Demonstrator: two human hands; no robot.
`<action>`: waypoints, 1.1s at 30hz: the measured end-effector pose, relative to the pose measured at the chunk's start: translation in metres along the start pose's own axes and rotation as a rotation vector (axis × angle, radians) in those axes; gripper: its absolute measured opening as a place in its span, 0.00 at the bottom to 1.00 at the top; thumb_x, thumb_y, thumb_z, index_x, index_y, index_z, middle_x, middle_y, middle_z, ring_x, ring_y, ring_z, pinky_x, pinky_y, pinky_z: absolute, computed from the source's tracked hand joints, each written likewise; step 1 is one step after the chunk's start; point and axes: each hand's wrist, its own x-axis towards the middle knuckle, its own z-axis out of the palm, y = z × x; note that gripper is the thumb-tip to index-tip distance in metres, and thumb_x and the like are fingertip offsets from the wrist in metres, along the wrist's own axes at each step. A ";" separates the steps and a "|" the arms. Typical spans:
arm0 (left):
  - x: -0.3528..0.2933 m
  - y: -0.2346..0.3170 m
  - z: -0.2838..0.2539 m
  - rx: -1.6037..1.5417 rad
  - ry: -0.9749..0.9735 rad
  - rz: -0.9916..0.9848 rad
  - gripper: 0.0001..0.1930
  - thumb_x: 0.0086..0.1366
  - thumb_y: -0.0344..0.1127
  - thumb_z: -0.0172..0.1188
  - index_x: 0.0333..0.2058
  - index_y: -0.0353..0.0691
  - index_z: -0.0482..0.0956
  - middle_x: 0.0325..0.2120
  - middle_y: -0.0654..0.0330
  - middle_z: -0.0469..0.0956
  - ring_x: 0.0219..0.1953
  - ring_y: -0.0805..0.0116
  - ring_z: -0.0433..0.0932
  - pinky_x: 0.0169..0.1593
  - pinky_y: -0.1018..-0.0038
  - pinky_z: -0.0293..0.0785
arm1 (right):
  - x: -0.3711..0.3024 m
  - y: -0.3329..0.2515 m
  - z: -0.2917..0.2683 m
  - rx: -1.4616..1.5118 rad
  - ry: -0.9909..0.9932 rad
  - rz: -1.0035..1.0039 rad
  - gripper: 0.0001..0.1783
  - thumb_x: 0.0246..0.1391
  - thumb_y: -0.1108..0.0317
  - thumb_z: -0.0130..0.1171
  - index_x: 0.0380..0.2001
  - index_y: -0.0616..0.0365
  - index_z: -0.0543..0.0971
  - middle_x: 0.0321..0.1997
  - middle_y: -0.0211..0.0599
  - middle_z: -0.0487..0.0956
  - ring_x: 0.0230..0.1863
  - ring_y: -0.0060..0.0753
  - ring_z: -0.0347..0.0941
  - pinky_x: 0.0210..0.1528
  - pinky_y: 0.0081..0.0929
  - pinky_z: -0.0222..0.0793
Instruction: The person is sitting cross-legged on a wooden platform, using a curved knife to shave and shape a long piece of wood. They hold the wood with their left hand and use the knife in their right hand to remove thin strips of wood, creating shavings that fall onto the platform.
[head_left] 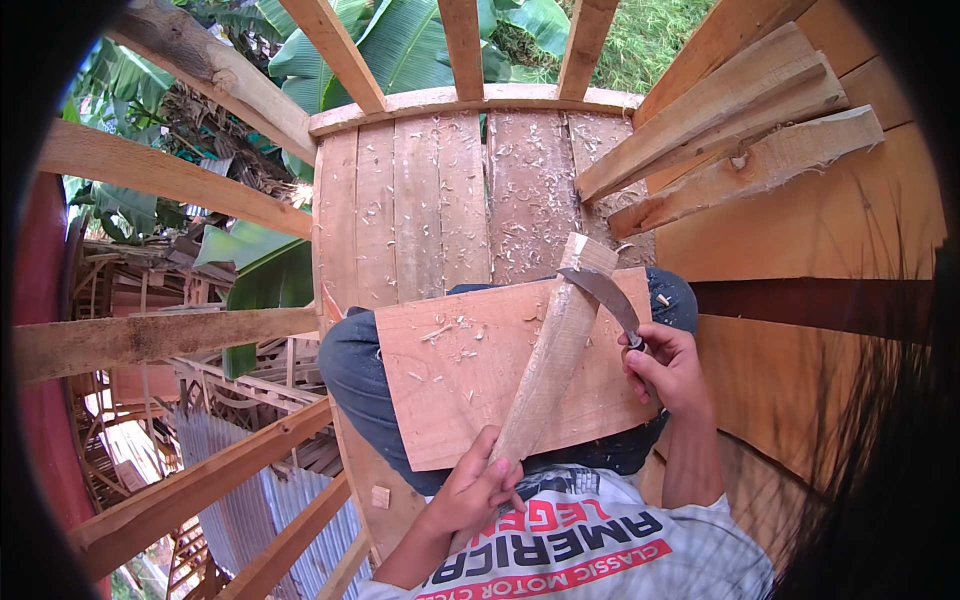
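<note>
The left hand (472,490) grips a wooden bar (553,360). Forward of that grip, the right hand (668,368) clutches a curved knife (611,296).

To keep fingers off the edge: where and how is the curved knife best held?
The curved knife is probably best gripped by its handle, from the lower right, as the right hand holds it: the blade hooks up and left over the wooden strip, while the handle sits to the strip's right.

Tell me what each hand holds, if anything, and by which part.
Left hand: the wooden slat, near its lower end. Right hand: the curved knife, by its handle.
</note>
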 end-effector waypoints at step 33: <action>-0.021 0.014 0.028 0.949 0.252 0.178 0.18 0.68 0.35 0.48 0.48 0.28 0.59 0.25 0.38 0.73 0.29 0.40 0.76 0.33 0.59 0.70 | -0.001 0.000 0.040 -1.223 0.159 -0.545 0.29 0.40 0.39 0.65 0.13 0.57 0.74 0.13 0.42 0.72 0.17 0.46 0.72 0.18 0.35 0.66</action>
